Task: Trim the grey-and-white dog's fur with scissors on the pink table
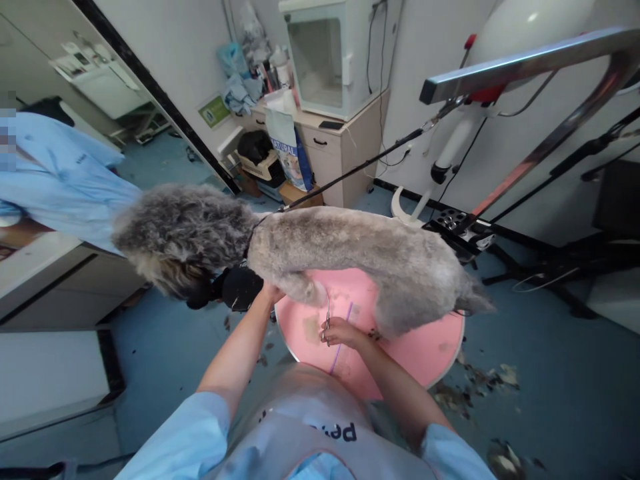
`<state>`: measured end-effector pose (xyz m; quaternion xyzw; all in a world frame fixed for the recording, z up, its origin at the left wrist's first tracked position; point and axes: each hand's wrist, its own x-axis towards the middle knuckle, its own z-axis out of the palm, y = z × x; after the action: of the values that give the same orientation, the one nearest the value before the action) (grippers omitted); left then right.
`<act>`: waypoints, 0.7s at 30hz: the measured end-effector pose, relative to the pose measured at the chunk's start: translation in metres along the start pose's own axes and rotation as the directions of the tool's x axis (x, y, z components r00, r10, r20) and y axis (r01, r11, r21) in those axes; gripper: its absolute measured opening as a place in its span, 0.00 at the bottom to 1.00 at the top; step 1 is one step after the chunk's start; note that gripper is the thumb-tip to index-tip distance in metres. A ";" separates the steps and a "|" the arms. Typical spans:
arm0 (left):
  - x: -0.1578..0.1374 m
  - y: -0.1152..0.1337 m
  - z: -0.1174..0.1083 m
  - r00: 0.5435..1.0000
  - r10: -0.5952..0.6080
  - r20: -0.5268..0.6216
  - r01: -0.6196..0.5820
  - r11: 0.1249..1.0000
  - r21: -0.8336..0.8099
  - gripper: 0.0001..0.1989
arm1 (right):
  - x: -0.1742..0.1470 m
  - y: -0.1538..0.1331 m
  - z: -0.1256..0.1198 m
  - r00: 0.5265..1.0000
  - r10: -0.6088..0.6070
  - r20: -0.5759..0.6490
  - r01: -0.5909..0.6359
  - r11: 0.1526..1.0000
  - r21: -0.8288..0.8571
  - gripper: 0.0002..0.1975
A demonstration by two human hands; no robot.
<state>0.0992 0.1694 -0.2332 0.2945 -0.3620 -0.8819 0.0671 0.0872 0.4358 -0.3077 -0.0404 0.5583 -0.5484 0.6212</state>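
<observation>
A grey dog [340, 237] with a close-clipped body and a shaggy head stands on a round pink grooming table [310, 327], its head to the left. My left hand [273, 293] is closed around the upper part of the dog's front leg, with the fingers partly hidden behind it. In my right hand [341, 331] is a pair of scissors [327, 325], my fingers at the handle rings. The blades point up beside the dog's front paw [317, 293]. A black leash [350, 175] runs from the dog's neck up to a metal arm.
The metal grooming arm [520, 63] reaches over from the right, near a white dryer [530, 33]. Clipped hair [460, 393] lies on the floor to the right. A cabinet [323, 143] stands at the back. Another person in a blue shirt [65, 180] is at the left.
</observation>
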 end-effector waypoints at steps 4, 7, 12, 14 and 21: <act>-0.005 0.001 0.010 0.998 0.015 -0.062 -0.016 1.000 -0.025 0.22 | 0.008 0.023 0.044 0.971 -0.113 -0.208 0.133 0.987 0.085 0.17; -0.009 0.002 0.015 0.998 0.038 -0.052 -0.039 0.999 -0.023 0.24 | 0.014 0.025 0.086 0.934 -0.169 -0.314 0.240 0.949 0.203 0.19; -0.015 0.006 0.023 0.999 0.045 -0.027 -0.046 0.998 -0.038 0.27 | 0.012 -0.008 0.136 0.929 -0.168 -0.331 0.318 0.819 0.477 0.18; -0.017 0.008 0.025 0.999 0.021 -0.031 -0.023 0.998 -0.065 0.30 | 0.011 -0.023 0.145 0.946 -0.146 -0.290 0.287 0.794 0.536 0.17; -0.015 0.012 0.021 1.000 0.023 -0.014 -0.023 0.999 -0.023 0.27 | 0.021 -0.040 0.154 0.955 -0.099 -0.281 0.269 0.693 0.669 0.15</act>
<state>0.0985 0.1782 -0.2064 0.2955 -0.3548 -0.8832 0.0829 0.1706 0.3188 -0.2373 0.2038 0.3675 -0.7794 0.4647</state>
